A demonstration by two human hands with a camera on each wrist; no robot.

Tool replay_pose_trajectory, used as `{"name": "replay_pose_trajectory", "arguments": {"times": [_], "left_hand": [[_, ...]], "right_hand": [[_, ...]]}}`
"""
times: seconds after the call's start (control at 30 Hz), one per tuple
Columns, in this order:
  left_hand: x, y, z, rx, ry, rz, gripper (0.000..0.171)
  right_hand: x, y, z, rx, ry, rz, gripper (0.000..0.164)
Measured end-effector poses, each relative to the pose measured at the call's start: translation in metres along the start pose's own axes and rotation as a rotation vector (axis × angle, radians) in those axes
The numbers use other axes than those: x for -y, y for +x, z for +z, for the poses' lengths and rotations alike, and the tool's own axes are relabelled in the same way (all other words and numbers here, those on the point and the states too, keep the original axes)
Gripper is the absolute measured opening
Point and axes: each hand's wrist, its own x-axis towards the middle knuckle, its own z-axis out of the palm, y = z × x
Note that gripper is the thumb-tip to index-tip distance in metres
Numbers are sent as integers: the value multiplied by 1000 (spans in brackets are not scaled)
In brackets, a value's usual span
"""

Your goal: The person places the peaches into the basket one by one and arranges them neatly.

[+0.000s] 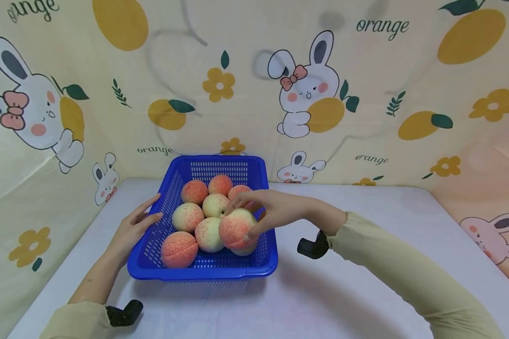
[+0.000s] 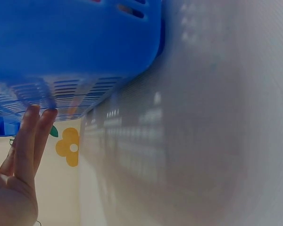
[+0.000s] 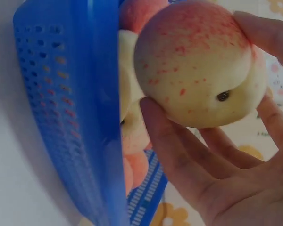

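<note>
My right hand (image 1: 275,208) holds a red-and-cream peach (image 1: 237,228) between thumb and fingers, over the right side of a blue plastic basket (image 1: 203,274). In the right wrist view this peach (image 3: 193,70) shows a dark stem hollow, with fingertips around its sides. Several more peaches lie in the basket, among them a red one (image 1: 179,249) at the front left and a pale one (image 1: 188,217) behind it. My left hand (image 1: 129,230) is at the basket's left rim. In the left wrist view, its straight fingers (image 2: 26,146) touch the slotted outer wall.
Beneath the basket is a white-covered table (image 1: 343,282). A printed cloth (image 1: 246,94) with rabbits and oranges hangs behind and at the sides. Each wrist bears a black device, one at the left (image 1: 125,314) and one at the right (image 1: 313,246).
</note>
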Motion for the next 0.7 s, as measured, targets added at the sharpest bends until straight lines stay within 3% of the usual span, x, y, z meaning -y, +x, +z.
{"name": "replay_pose_trajectory", "arguments": {"times": [0.2, 0.37, 0.5, 0.7], "left_hand": [[2, 0, -1, 0, -11, -1, 65], [2, 0, -1, -2, -19, 1, 65], [0, -1, 0, -4, -9, 1, 65], [0, 0, 0, -3, -8, -4, 65]], "right_hand": [[8, 14, 7, 110, -61, -41, 48], [13, 22, 13, 157, -54, -2, 46], [16, 27, 18, 153, -73, 17, 43], [17, 28, 21, 78, -50, 71, 41]]}}
